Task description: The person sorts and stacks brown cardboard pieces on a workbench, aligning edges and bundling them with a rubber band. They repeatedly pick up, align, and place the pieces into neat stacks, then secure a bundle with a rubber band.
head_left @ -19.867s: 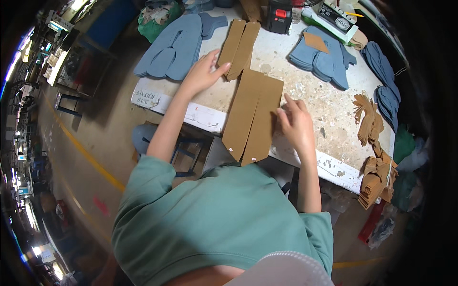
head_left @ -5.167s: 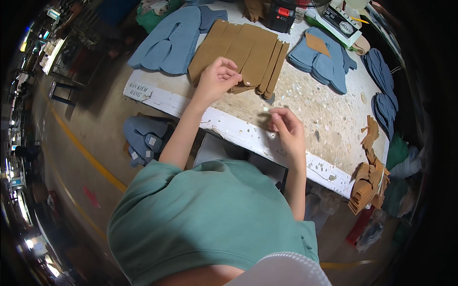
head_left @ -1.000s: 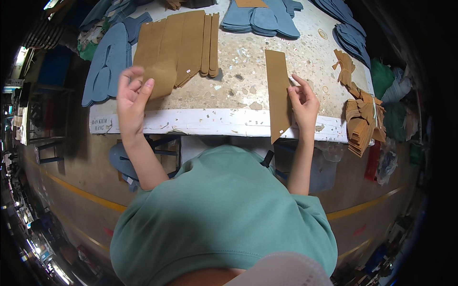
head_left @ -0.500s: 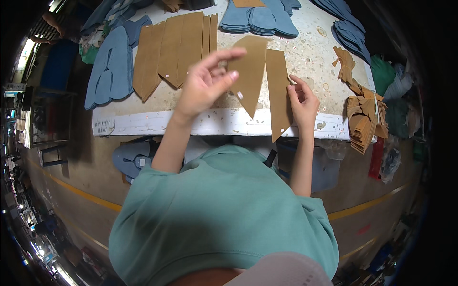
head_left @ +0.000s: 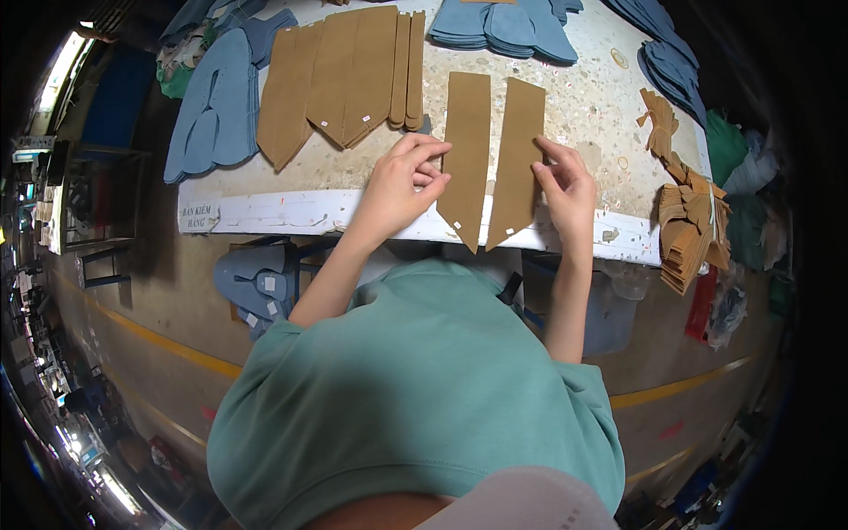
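Note:
Two long brown strips of leather-like material, each with a slanted pointed end, lie side by side with a narrow gap between them. The left strip [head_left: 467,150] and the right strip [head_left: 517,159] both reach over the table's white front edge, and each has a small white mark near its point. My left hand [head_left: 402,187] touches the left strip's outer edge with thumb and forefinger, the tips apart. At the right strip's outer edge, my right hand [head_left: 570,187] rests its separated thumb and forefinger in the same way.
On the speckled table [head_left: 574,115], overlapping brown pieces [head_left: 331,75] lie to the left beside blue cut pieces [head_left: 212,106]. More blue stacks [head_left: 503,31] lie at the back. Tied brown bundles [head_left: 689,225] sit at the right edge. Blue pieces [head_left: 256,283] are below the table.
My left hand has brought the left strip down flat beside the right one. The right strip has shifted slightly up, with my right hand still at its edge. The view has shifted a little.

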Motion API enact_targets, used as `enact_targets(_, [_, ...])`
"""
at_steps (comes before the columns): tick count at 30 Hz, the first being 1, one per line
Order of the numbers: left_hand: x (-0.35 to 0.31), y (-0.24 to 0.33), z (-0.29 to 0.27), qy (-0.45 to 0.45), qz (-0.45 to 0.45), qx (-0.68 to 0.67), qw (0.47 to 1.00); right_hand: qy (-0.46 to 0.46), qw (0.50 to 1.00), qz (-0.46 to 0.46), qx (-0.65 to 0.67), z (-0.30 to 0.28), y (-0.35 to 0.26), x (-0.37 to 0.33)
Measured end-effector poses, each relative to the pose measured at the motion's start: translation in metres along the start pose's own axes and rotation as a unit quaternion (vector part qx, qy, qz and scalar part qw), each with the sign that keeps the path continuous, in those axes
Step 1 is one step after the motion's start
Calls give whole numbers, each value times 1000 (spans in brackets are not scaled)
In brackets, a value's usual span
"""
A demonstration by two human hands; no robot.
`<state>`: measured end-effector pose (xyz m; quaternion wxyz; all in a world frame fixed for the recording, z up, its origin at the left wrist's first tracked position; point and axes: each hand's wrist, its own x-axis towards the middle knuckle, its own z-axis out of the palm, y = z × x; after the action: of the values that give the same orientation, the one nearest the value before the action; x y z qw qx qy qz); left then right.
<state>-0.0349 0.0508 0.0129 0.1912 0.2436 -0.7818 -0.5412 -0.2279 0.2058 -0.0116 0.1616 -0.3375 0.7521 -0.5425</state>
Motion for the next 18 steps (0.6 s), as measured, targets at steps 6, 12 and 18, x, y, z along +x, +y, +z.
enact_targets(6, [-10, -1, -4, 21, -10, 7, 1000, -26, 1000, -16, 2, 17, -9, -1])
enact_targets(12, [-16, -6, 0, 53, 13, 0, 999, -39, 999, -13, 21, 18, -9, -1])
enact_targets(18, [-16, -3, -3, 50, 60, 124, 989, -11, 995, -58, -85, 23, -19, -7])
